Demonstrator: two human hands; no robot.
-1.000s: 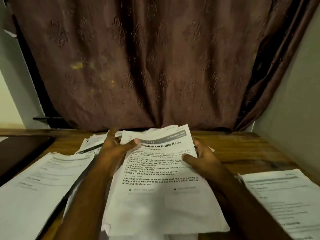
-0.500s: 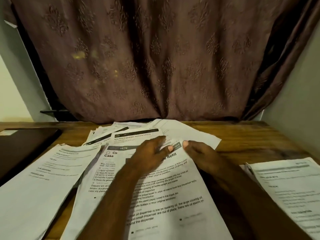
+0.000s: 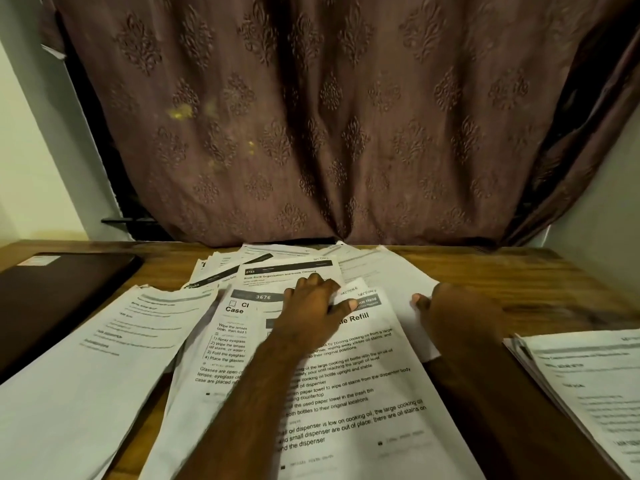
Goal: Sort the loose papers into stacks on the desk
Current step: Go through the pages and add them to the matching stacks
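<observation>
Head cam, fwd-down, close over desk (image 3: 519, 271).

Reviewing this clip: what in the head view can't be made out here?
- Title of the oil refill sheet: the left hand covers its start.
- Sheet 3676: right half lies under the refill sheet.
- Right hand: motion-blurred, so its grip on the papers is unclear.
- Left stack and right stack: print blurred, cut off by the frame edges.
- Dark object, far left: cropped, unidentifiable.
</observation>
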